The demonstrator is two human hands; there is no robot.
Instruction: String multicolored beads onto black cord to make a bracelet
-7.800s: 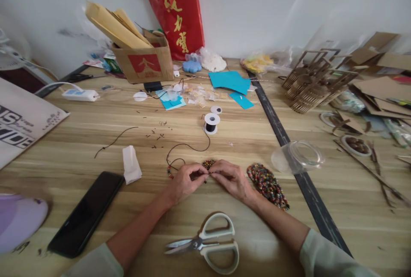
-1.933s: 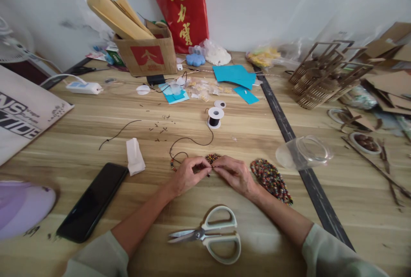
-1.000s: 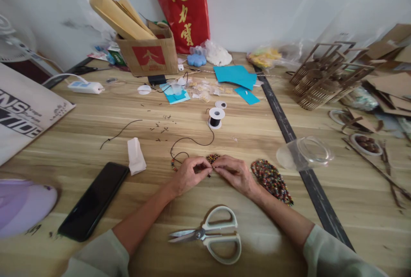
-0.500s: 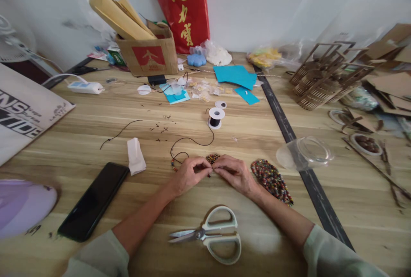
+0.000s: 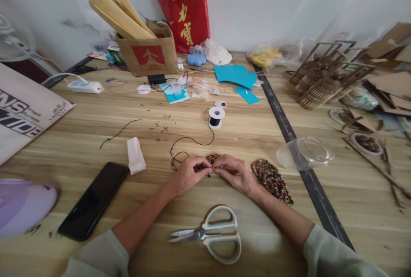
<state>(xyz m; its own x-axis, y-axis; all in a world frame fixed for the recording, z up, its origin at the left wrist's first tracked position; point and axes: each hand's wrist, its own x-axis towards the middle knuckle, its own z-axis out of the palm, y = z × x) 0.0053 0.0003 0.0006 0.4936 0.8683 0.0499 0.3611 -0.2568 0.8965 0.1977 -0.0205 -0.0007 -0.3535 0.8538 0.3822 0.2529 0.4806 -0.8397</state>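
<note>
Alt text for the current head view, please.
A person's left hand and right hand, close together, pinch a tiny, indistinct item over a wooden table. Colorful beads lie beyond them and to the right, a spool of black cord stands farther back, and scissors lie nearer.

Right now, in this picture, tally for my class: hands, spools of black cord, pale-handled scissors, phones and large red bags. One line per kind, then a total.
Hands: 2 (left hand, right hand)
Spool of black cord: 1
Pale-handled scissors: 1
Phone: 1
Large red bag: 1
Total: 6
</note>
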